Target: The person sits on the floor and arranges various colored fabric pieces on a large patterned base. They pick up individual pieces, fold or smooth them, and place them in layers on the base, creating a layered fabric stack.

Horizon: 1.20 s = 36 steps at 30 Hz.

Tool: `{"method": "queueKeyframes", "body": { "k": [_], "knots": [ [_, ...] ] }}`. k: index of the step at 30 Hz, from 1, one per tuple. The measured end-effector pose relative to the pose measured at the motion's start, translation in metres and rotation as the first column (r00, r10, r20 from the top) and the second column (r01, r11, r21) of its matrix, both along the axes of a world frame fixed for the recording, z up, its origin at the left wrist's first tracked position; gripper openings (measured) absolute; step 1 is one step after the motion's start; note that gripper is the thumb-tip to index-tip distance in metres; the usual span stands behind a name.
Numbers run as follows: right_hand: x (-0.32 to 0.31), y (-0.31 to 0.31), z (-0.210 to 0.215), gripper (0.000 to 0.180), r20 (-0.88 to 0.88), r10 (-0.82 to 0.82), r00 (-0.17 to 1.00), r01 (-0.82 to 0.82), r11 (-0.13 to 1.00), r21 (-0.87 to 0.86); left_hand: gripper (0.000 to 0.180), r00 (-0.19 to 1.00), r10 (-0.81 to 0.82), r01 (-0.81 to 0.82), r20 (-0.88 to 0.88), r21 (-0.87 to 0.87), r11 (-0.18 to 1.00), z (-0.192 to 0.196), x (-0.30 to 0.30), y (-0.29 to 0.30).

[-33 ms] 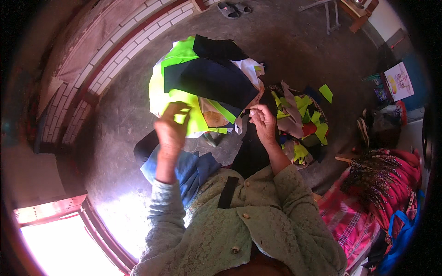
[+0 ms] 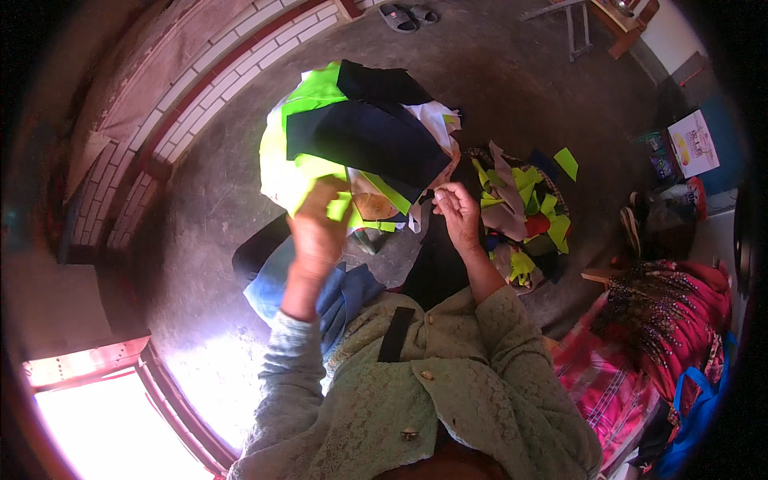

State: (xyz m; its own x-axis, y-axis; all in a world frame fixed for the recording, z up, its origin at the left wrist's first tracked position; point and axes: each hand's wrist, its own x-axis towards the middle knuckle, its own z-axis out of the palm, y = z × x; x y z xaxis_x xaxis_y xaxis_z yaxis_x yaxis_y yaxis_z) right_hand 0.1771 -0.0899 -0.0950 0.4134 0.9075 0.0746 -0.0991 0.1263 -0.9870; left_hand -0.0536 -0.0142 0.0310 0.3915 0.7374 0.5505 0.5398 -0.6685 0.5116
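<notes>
I hold up a stitched bundle of neon yellow-green and dark navy cloth pieces (image 2: 360,136) in front of me. My left hand (image 2: 316,232) grips its lower yellow-green edge from below. My right hand (image 2: 454,210) pinches the bundle's right corner with fingertips together; whether a needle or thread is in it I cannot tell. A heap of cloth scraps (image 2: 524,212) in yellow-green, grey and red lies on the floor just right of my right hand. Blue cloth (image 2: 340,296) rests on my lap under my left forearm.
A brick ledge (image 2: 160,120) runs along the upper left. Sandals (image 2: 404,14) and a wooden stool (image 2: 592,24) stand at the top. A cardboard box (image 2: 692,144), pink patterned cloth (image 2: 664,320) and a blue bag (image 2: 696,408) crowd the right. A red door frame (image 2: 120,360) is lower left.
</notes>
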Motion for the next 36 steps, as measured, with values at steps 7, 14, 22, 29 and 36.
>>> {"method": "queueKeyframes", "body": {
  "k": [7, 14, 22, 29, 36],
  "knots": [
    [0.004, 0.002, 0.014, 0.018, -0.161, 0.066, 0.985, -0.068, 0.998, -0.007, 0.037, 0.972, -0.167, 0.182, -0.165, 0.083, 0.980, -0.028, 0.080, -0.022],
    [0.000, 0.015, 0.027, 0.018, -0.268, 0.085, 0.960, -0.107, 0.992, -0.071, 0.019, 0.930, -0.018, 0.072, -0.368, 0.134, 0.988, -0.033, 0.075, -0.027],
    [-0.013, 0.021, 0.053, 0.025, -0.046, 0.023, 0.999, -0.031, 0.983, -0.180, 0.018, 0.982, -0.100, 0.122, -0.160, 0.132, 0.984, -0.040, 0.070, -0.030],
    [-0.008, 0.033, 0.075, 0.022, -0.127, -0.079, 0.989, 0.053, 0.979, -0.198, 0.019, 0.992, -0.088, 0.098, -0.089, 0.116, 0.988, -0.032, 0.063, -0.036],
    [-0.011, 0.049, 0.070, 0.014, -0.645, -0.128, 0.753, -0.013, 0.978, -0.209, 0.029, 0.997, -0.077, 0.081, -0.023, 0.224, 0.971, -0.020, 0.041, -0.036]
  ]
}}
